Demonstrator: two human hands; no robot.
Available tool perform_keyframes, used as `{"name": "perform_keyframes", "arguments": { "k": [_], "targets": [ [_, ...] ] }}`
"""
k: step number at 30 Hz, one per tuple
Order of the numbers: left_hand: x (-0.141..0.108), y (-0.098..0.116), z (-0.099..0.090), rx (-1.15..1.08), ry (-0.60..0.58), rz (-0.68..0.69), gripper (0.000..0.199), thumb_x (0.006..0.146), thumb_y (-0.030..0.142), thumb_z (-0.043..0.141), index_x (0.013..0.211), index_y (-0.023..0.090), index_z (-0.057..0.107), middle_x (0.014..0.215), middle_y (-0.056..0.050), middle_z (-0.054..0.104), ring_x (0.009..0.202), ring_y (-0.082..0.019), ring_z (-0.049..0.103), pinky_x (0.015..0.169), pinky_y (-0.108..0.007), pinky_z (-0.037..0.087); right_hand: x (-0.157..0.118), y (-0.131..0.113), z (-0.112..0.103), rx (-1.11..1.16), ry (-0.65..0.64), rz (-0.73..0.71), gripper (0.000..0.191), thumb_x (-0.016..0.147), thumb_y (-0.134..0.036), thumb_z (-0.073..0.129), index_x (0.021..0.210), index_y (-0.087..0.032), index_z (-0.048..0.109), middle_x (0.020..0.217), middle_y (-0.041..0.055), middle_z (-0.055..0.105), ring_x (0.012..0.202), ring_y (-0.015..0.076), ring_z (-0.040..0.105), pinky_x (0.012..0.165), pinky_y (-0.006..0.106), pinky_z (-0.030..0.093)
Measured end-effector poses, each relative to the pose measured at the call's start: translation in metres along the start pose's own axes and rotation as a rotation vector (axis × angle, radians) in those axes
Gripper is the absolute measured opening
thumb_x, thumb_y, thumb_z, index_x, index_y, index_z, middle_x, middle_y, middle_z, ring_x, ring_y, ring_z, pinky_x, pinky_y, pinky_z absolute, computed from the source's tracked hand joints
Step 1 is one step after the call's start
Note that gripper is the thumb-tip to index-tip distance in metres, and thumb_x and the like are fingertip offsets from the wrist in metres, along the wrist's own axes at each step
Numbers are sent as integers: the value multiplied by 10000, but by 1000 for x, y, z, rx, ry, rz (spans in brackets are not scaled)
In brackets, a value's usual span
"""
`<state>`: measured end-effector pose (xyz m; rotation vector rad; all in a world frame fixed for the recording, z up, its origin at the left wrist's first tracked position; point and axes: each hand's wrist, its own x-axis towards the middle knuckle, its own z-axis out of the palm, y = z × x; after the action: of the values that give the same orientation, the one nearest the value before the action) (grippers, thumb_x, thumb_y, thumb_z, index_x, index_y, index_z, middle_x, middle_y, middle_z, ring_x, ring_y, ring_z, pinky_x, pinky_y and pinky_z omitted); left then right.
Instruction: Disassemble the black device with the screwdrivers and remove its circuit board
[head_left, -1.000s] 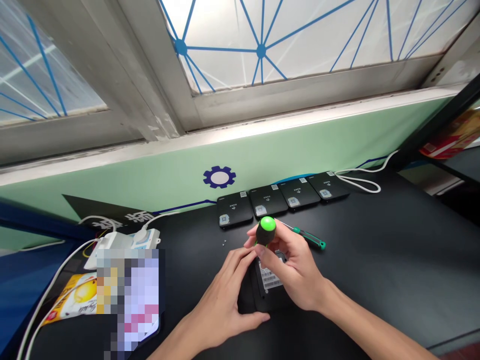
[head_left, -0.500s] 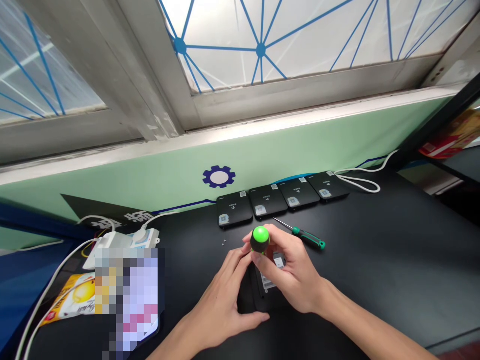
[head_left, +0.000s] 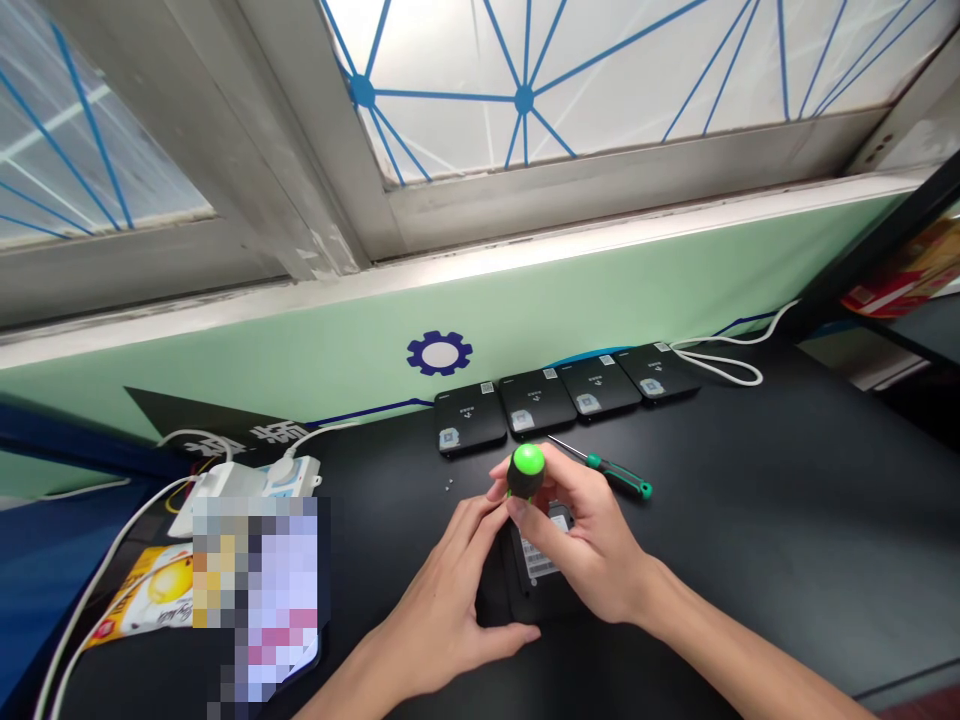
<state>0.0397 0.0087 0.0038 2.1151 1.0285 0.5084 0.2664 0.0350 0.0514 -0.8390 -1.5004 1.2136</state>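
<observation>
standing nearly straight up, the green-topped screwdriver (head_left: pixel 529 461) is pinched in the right hand (head_left: pixel 589 540). its handle points down toward the far left part of the black box (head_left: pixel 537 573), lying flat on the table (head_left: pixel 757 500) under both hands. the left hand (head_left: pixel 450 590) holds the box's left side. the tip is hidden, so i cannot tell what it touches.

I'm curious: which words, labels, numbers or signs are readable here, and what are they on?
No wording reads for certain.
Green wall: dark blue gear sign, wordless.
Dark panel: large white characters, partly hidden, unclear.
Label on the nearest black box: fine print, too small.
Four black boxes behind: stickers and markings, too small.
Packet: lettering too blurred.
Phone: screen pixelated.
</observation>
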Motion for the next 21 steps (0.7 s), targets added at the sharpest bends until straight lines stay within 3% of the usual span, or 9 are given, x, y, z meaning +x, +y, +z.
{"name": "perform_keyframes", "arguments": {
  "k": [5,11,16,21],
  "targets": [
    [0,1,0,-4,1,10,1269,822,284,1027,1814,413,246,1784,-123,416,1632,-424,449,1320,-617,497,1,3,2,66,-3,27,184,1063,-356,818,1188,-264,719,1011,12,751,751,150,626,644,297,507],
    [0,3,-2,-11,-13,-18,1285,819,248,1025,1815,408,230,1696,-126,507,1564,-400,516,1302,-610,511,1,3,5,118,10,65,323,971,-351,938,1089,-280,646,904,-20,762,807,188,719,643,304,483],
    [1,4,-3,-18,-14,-20,1278,820,256,1023,1813,416,234,1701,-115,504,1559,-392,515,1298,-595,516,-1,2,5,122,16,94,350,968,-338,942,1020,-283,600,845,-40,720,774,184,693,629,308,438],
    [2,5,-2,3,-3,-18,1199,814,264,1021,1772,401,312,1693,-114,493,1569,-391,503,1294,-577,523,0,2,3,73,56,36,219,1023,-342,881,1059,-279,675,1023,-9,656,785,155,586,660,309,466]
  ]
}}
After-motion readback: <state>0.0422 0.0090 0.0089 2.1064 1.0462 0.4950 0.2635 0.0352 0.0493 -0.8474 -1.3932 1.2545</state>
